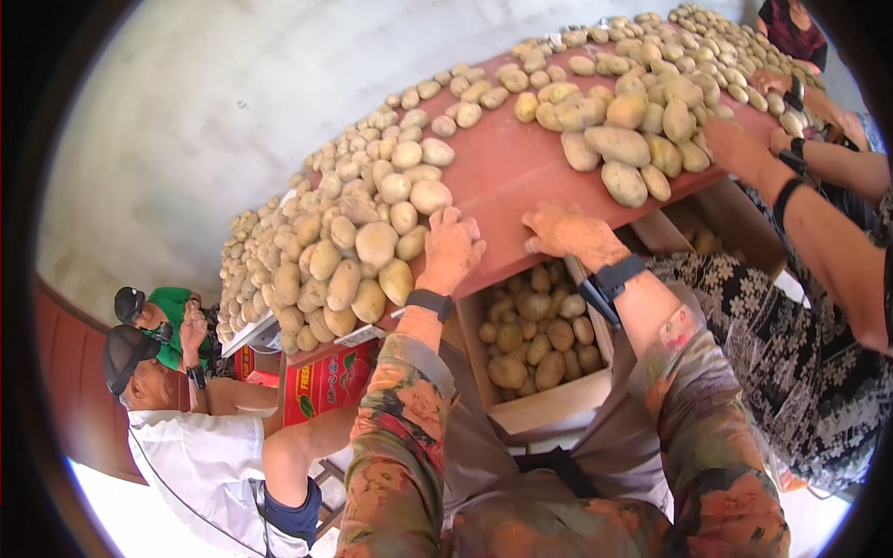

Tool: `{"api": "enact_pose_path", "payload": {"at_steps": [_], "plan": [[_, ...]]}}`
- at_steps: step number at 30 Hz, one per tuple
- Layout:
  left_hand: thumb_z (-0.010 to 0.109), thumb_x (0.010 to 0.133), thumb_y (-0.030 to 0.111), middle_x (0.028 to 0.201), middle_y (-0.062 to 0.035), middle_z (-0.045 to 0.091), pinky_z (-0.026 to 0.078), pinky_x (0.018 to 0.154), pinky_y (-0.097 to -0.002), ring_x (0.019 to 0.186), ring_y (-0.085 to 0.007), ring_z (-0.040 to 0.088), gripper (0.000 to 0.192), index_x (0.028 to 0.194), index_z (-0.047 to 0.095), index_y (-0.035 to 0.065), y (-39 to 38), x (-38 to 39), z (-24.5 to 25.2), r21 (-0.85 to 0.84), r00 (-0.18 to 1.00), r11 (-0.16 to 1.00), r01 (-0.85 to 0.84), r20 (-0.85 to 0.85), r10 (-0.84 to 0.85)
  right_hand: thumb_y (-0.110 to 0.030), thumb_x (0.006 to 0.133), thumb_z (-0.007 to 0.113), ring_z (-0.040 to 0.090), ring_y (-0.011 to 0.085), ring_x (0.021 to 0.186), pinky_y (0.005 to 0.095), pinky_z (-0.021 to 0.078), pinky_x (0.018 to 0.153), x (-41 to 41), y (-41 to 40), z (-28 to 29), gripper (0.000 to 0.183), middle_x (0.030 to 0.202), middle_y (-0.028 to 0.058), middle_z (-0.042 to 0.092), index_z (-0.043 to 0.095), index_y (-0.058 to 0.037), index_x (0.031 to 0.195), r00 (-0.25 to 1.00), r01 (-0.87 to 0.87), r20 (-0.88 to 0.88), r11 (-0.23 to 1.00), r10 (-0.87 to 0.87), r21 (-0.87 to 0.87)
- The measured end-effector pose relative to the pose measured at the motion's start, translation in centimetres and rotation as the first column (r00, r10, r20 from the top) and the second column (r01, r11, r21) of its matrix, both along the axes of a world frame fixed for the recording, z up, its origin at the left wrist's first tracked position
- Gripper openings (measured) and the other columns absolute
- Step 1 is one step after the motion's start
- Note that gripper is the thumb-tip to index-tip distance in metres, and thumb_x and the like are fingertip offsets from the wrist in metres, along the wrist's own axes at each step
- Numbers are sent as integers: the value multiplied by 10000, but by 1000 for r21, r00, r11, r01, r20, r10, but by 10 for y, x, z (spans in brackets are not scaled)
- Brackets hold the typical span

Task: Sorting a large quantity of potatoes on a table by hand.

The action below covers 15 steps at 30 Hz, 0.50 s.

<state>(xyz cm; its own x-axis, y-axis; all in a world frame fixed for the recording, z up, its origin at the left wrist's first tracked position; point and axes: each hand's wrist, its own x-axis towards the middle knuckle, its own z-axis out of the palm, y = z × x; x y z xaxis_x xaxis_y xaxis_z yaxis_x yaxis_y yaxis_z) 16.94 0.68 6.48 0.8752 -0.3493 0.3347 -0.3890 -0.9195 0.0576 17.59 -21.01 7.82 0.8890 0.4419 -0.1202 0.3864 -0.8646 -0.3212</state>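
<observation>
My left hand (452,251) rests at the near edge of a reddish-brown table (492,192), beside a large heap of potatoes (342,237). Its fingers are bent and somewhat apart, with no potato visible in them. Farther right, my right hand (575,236) lies palm down on the table's edge, thumb spread and nothing seen in its grasp. Bare tabletop shows between the two hands. Below them, between my knees, stands an open cardboard box (554,406) holding many potatoes (537,342). A second potato heap (628,125) sits beyond my right hand.
At right, a co-worker's hand (739,146) touches the second heap. Another box (739,223) with potatoes stands under the table there. On the left sit a person in a white shirt (195,446) and one in green (171,317), near a red printed carton (324,383).
</observation>
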Motion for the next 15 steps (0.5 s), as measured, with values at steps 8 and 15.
{"api": "enact_pose_path", "payload": {"at_steps": [8,15], "plan": [[705,659,103,1023,-72,510,470,819,-411,1028,-312,466,217,862,634,126,-22,-49,0,-68,997,997,23,74,-18,-292,813,614,471,345,1168,472,379,970,-3,2,4,411,1165,160,544,562,-85,1165,1000,-14,6,1000,14,-19],[718,633,89,1054,-75,509,469,823,-415,1041,-317,461,254,874,641,116,-25,-76,-1,-105,999,994,8,34,-4,-292,816,609,458,344,1181,481,371,976,-5,3,-4,425,1173,160,542,546,-94,1187,1000,-21,6,998,22,-51]]}}
